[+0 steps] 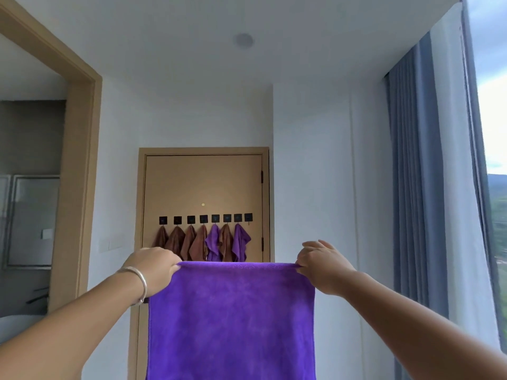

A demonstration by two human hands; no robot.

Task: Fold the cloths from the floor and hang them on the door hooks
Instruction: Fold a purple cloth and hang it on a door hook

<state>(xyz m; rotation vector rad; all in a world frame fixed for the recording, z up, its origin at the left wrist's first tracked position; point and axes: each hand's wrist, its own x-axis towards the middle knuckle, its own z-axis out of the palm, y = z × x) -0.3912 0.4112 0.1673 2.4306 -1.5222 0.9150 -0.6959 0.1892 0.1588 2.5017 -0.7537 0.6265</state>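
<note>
A closed tan door (203, 185) stands well beyond the fingers, with a row of eight black hooks (203, 219); seven carry brown and purple cloths (203, 242), and the rightmost hook (248, 217) is bare. Nearer, a purple microfibre cloth (231, 319) hangs flat below the fingers. The left hand (153, 270) and right hand (322, 266) each pinch a top corner, pulling the edge taut. The cloth looks light, soft and limp; the corners seem the best hold for folding.
</note>
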